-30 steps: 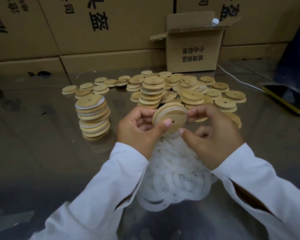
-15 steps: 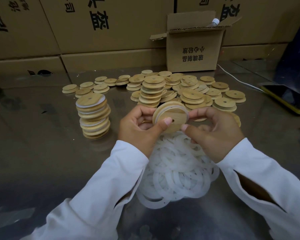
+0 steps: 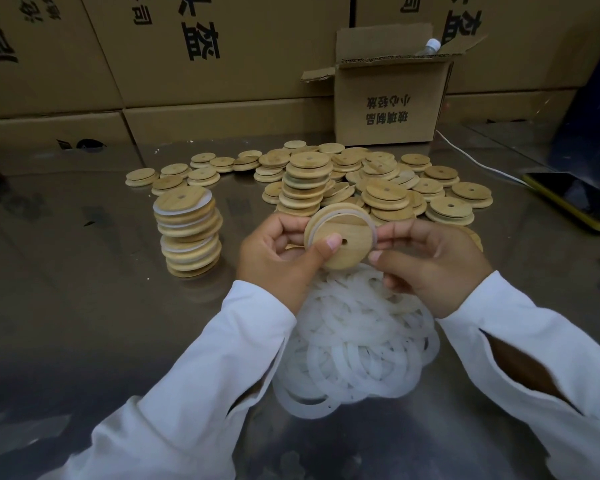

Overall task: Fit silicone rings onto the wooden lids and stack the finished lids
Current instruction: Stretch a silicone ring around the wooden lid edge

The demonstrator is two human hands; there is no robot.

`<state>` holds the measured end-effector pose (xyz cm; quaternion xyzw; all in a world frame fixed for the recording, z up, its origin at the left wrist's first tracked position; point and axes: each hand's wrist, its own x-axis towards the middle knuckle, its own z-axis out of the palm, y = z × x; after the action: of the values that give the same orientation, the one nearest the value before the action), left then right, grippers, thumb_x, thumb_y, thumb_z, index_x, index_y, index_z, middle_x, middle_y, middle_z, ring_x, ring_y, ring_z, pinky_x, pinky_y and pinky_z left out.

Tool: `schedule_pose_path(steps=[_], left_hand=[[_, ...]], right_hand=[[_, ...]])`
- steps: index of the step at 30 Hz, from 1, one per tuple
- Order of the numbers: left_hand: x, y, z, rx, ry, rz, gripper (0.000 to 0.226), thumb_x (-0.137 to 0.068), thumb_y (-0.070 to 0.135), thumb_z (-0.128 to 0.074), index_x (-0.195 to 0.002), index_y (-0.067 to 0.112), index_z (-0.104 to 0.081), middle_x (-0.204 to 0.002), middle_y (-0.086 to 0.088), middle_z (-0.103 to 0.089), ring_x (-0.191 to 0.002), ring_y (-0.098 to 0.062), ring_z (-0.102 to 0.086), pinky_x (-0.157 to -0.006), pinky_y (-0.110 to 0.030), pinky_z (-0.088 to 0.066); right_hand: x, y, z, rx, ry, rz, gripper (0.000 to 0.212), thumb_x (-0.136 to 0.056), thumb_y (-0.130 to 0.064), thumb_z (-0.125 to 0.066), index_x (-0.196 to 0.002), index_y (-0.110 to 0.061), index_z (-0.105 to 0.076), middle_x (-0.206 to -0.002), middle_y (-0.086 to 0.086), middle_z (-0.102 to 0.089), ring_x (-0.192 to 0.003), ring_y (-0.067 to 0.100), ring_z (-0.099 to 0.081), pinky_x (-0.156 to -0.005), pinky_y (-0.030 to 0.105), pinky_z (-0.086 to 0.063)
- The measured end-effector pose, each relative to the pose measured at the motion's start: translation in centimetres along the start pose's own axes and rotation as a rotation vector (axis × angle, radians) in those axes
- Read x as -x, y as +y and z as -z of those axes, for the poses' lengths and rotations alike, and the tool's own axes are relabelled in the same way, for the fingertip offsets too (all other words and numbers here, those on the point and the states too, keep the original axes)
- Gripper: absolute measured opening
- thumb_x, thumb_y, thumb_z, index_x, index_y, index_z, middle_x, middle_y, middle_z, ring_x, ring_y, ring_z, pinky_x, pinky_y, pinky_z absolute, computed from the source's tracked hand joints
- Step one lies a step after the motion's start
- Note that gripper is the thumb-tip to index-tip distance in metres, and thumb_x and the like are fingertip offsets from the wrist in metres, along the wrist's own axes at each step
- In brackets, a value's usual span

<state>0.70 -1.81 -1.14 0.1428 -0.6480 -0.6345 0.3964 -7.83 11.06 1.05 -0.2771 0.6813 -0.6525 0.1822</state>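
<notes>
— Silicone ring (image 3: 342,213) lies flatter along the wooden lid's (image 3: 340,249) upper rim than a second ago; lid is at centre frame, above the loose rings (image 3: 361,344). We judge it nearly seated.
— Agreed. Left hand (image 3: 278,259) clamps the lid, thumb on its face; right hand (image 3: 433,263) pinches the ring at the right rim. We can't see the lower rim behind our thumbs. Finished stack (image 3: 187,233) waits left of centre.

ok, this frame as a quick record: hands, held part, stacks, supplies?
left hand: grips wooden lid, thumb on its face
right hand: pinches same lid's rim
silicone ring: around lid's upper rim, seating unclear
finished stack: on table, left of hands
bare lids: piled behind hands
loose rings: heap beneath hands
other: open carton, phone at right
</notes>
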Motion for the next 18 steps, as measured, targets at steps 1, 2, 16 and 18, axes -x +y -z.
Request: schedule_pose_path(steps=[1, 2, 16, 18], left_hand=[[0.0, 0.0, 0.02, 0.01, 0.001, 0.012, 0.019, -0.065, 0.012, -0.076, -0.078, 0.016, -0.062, -0.073, -0.002, -0.07, -0.066, -0.014, -0.068, -0.061, -0.025, -0.056], [0.02, -0.01, 0.02, 0.022, 0.0, 0.023, 0.02, -0.064, 0.014, -0.076, -0.077, 0.016, -0.062, -0.072, -0.001, -0.07, -0.066, -0.014, -0.068, -0.061, -0.027, -0.057], [-0.01, 0.04, 0.02, 0.008, 0.006, 0.049, 0.017, -0.068, 0.011, -0.075, -0.077, 0.014, -0.061, -0.073, -0.005, -0.069, -0.063, -0.018, -0.068, -0.057, -0.029, -0.057], [0.01, 0.13, 0.06, 0.061, -0.024, 0.102, 0.022, -0.063, 0.018, -0.075, -0.078, 0.012, -0.061, -0.072, -0.005, -0.07, -0.062, -0.018, -0.068, -0.055, -0.028, -0.057]], right_hand=[[0.06, -0.01, -0.05, 0.013, 0.002, 0.021, 0.024, -0.076, 0.003, -0.065, -0.076, -0.02, -0.064, -0.065, -0.006, -0.065, -0.039, 0.006, -0.051, -0.045, 0.017, -0.048], [0.12, -0.01, -0.1, 0.026, 0.003, 0.041, 0.024, -0.076, 0.004, -0.065, -0.077, -0.02, -0.063, -0.068, -0.005, -0.064, -0.039, 0.006, -0.051, -0.045, 0.017, -0.048], [0.29, -0.23, -0.19, -0.088, -0.04, -0.073, 0.022, -0.08, 0.006, -0.06, -0.077, -0.015, -0.065, -0.053, -0.004, -0.065, -0.038, 0.007, -0.053, -0.043, 0.016, -0.045], [0.21, -0.25, -0.01, -0.084, -0.033, -0.064, 0.021, -0.079, 0.005, -0.061, -0.076, -0.015, -0.065, -0.052, -0.004, -0.065, -0.038, 0.006, -0.052, -0.044, 0.016, -0.047]])
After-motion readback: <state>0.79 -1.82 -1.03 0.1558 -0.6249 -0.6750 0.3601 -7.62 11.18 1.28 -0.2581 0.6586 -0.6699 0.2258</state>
